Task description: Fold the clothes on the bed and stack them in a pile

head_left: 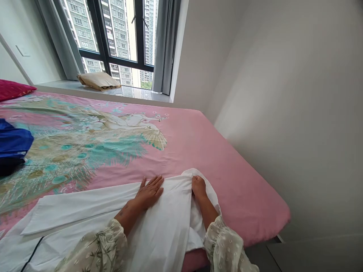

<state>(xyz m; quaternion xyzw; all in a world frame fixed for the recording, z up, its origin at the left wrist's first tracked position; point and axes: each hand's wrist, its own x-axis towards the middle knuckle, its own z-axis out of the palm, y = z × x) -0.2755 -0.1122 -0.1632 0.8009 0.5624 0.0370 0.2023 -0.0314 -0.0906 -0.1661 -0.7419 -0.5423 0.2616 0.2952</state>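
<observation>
A white garment (164, 223) is spread over the near part of the bed, partly folded, with a thin black line across its lower left. Flat on its upper edge lies my left hand (151, 193), fingers stretched out. My right hand (199, 186) is closed in a fist around the garment's folded edge, near its rounded right end. Another layer of the same white fabric shows beneath my right forearm. I cannot tell which part of the garment is being gripped.
The pink bed sheet (181, 136) carries a printed bird pattern. Dark blue cloth (15, 141) lies at the left, and a red pillow (15, 89) behind it. A beige folded item (99, 81) rests on the windowsill (138, 93). A wall (297, 113) stands to the right.
</observation>
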